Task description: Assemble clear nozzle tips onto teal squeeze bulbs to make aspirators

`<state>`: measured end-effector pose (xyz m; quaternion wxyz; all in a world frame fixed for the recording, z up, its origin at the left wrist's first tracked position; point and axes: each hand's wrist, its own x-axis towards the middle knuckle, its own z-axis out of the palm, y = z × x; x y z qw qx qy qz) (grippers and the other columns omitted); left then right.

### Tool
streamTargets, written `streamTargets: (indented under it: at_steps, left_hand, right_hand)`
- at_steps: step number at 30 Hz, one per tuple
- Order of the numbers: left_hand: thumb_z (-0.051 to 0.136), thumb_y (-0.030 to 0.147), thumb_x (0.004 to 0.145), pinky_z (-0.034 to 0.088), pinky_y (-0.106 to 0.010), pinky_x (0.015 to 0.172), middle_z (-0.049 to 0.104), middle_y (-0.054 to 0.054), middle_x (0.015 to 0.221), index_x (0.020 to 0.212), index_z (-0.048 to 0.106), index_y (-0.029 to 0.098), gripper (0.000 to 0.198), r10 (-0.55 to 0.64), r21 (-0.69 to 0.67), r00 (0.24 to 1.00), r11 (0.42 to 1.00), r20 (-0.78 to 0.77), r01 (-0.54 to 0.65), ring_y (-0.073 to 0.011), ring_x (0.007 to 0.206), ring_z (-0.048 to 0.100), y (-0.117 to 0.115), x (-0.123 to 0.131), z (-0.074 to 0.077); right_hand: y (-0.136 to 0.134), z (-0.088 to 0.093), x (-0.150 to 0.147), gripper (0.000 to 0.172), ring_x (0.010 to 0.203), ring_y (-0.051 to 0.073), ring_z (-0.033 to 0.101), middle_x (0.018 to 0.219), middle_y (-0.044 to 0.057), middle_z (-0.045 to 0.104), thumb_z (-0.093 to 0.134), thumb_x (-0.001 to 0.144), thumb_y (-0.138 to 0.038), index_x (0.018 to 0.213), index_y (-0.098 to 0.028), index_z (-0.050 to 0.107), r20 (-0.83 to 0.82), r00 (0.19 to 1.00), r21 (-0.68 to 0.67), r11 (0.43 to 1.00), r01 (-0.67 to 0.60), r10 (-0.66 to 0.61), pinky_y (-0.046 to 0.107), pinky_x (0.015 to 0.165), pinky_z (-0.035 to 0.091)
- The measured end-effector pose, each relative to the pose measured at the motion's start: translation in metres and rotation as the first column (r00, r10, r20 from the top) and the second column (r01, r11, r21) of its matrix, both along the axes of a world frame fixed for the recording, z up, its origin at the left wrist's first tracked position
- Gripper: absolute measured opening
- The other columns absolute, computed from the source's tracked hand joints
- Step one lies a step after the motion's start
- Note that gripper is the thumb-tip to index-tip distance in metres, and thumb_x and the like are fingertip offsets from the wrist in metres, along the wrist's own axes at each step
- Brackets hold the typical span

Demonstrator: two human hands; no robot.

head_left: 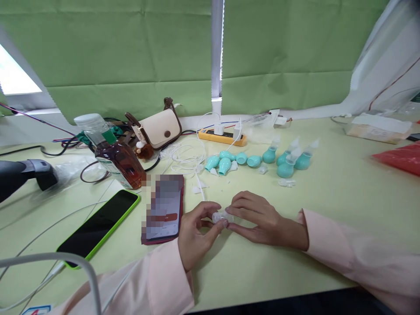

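Note:
Between my two hands is a small clear plastic nozzle piece [220, 216], held level above the table. My left hand [200, 232] pinches its wider left end with thumb and fingers. From the other side, the fingertips of my right hand [254, 218] close on its right end. Beyond the hands lie several teal rubber bulbs [225, 166] without tips. To their right stand several teal bulbs [285, 169] fitted with clear pointed tips. Another clear plastic piece [286, 183] lies in front of those.
Left of my hands lie a phone in a red case [181, 210] and a phone in a green case [98, 227]. Behind are a bottle of brown liquid [120, 164], a cream handbag [160, 129] and an orange power strip [203, 136]. A red bag [400, 155] is at right.

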<state>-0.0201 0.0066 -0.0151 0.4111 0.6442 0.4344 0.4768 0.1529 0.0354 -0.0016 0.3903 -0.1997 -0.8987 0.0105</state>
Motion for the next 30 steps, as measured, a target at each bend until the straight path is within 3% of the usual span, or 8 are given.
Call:
streamTargets:
  at_steps: [6, 12, 17, 21, 26, 28, 30]
  left_hand:
    - [0.058, 0.019, 0.071, 0.049, -0.023, 0.052, 0.054, 0.000, 0.069, 0.079, 0.051, 0.016, 0.011, -0.012, 0.001, 0.998, 1.000, 0.056, 0.012, -0.0096, 0.055, 0.054, -0.002, 0.001, 0.000]
    - [0.058, 0.018, 0.070, 0.049, -0.022, 0.054, 0.054, -0.001, 0.070, 0.078, 0.052, 0.016, 0.010, 0.015, 0.063, 1.000, 0.998, -0.009, -0.015, -0.0114, 0.064, 0.052, -0.005, 0.001, -0.001]
    - [0.059, 0.018, 0.069, 0.049, -0.021, 0.054, 0.054, 0.000, 0.070, 0.079, 0.050, 0.016, 0.014, 0.018, 0.066, 1.000, 0.998, -0.017, -0.017, -0.0108, 0.062, 0.053, -0.005, 0.001, 0.002]
    - [0.058, 0.020, 0.071, 0.048, -0.021, 0.054, 0.053, 0.000, 0.069, 0.079, 0.048, 0.016, 0.013, 0.009, 0.062, 1.000, 0.998, -0.020, -0.008, -0.0100, 0.061, 0.052, -0.005, 0.002, 0.003]
    - [0.056, 0.020, 0.072, 0.047, -0.020, 0.053, 0.051, 0.001, 0.067, 0.078, 0.048, 0.016, 0.011, -0.002, 0.079, 0.998, 0.997, -0.059, 0.006, -0.0092, 0.060, 0.050, -0.009, 0.002, 0.004]
    - [0.055, 0.020, 0.073, 0.046, -0.019, 0.053, 0.052, 0.001, 0.066, 0.079, 0.047, 0.016, 0.010, -0.003, 0.072, 0.997, 0.997, -0.077, 0.009, -0.0091, 0.059, 0.050, -0.009, 0.002, 0.005]
    - [0.056, 0.020, 0.073, 0.046, -0.019, 0.053, 0.053, 0.000, 0.068, 0.081, 0.047, 0.017, 0.012, 0.002, 0.057, 0.998, 0.998, -0.062, 0.001, -0.0095, 0.060, 0.051, -0.009, 0.002, 0.005]
  right_hand:
    - [-0.006, -0.003, -0.006, 0.025, 0.073, 0.016, 0.050, 0.074, 0.006, 0.059, 0.059, 0.069, -0.013, 0.093, -0.014, 0.052, -0.096, 0.995, -0.020, 1.000, 0.013, -0.015, 0.030, 0.061, 0.047]
    - [-0.008, -0.010, -0.008, 0.026, 0.080, 0.017, 0.051, 0.079, 0.006, 0.059, 0.054, 0.071, -0.009, 0.095, -0.015, 0.048, -0.041, 0.998, -0.004, 0.999, 0.052, -0.052, 0.033, 0.067, 0.046]
    - [-0.009, -0.008, -0.009, 0.032, 0.074, 0.015, 0.054, 0.080, 0.005, 0.060, 0.055, 0.072, -0.015, 0.103, -0.017, 0.046, -0.117, 0.989, -0.083, 0.993, 0.086, -0.095, 0.031, 0.064, 0.047]
    - [-0.007, -0.006, -0.008, 0.029, 0.072, 0.014, 0.055, 0.076, 0.005, 0.060, 0.053, 0.074, -0.014, 0.102, -0.017, 0.047, -0.072, 0.997, -0.034, 0.999, 0.038, -0.040, 0.029, 0.062, 0.048]
    - [-0.005, -0.006, -0.004, 0.032, 0.075, 0.014, 0.057, 0.078, 0.007, 0.062, 0.051, 0.075, -0.010, 0.105, -0.013, 0.044, 0.020, 1.000, 0.167, 0.986, -0.001, -0.002, 0.033, 0.072, 0.048]
    - [-0.006, -0.007, -0.004, 0.033, 0.071, 0.014, 0.057, 0.075, 0.007, 0.062, 0.052, 0.074, -0.012, 0.106, -0.012, 0.045, 0.041, 0.999, 0.165, 0.986, 0.007, -0.013, 0.031, 0.069, 0.049]
    - [-0.007, -0.007, -0.005, 0.034, 0.069, 0.013, 0.058, 0.074, 0.006, 0.062, 0.053, 0.075, -0.013, 0.108, -0.013, 0.045, 0.002, 1.000, 0.074, 0.997, 0.011, -0.011, 0.027, 0.061, 0.050]
